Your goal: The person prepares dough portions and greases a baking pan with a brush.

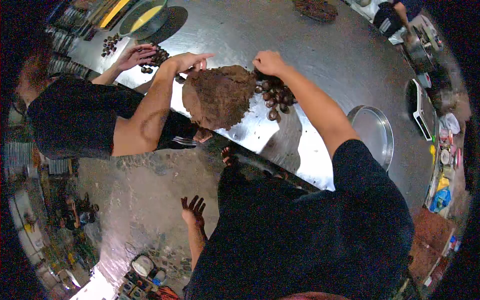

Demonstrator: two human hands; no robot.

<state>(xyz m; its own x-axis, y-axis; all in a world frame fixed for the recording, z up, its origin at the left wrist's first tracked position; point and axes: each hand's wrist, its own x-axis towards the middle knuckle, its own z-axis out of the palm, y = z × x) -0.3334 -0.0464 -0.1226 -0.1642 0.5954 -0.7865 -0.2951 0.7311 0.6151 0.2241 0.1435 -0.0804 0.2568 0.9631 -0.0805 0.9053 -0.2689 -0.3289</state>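
A large, crumbly mound of brown dough-like paste (217, 97) lies on the metal table. At its right side my right hand (269, 63) is closed, knuckles up, above a cluster of shiny dark brown balls (273, 97). What its fingers hold, if anything, is hidden. My left hand (194, 210) hangs below the table edge with its fingers spread, dark residue on palm and fingers, holding nothing. A co-worker's hand (187, 62) reaches to the mound's upper left edge. The co-worker's other hand (136, 56) is beside more dark balls (159, 55).
A round metal pan (389, 131) and a white-framed device (422, 110) stand on the right. At the upper left sits a bowl (161, 22) with something yellow in it. A dark brown lump (316, 10) lies at the far side. The co-worker (75, 115) stands close on my left.
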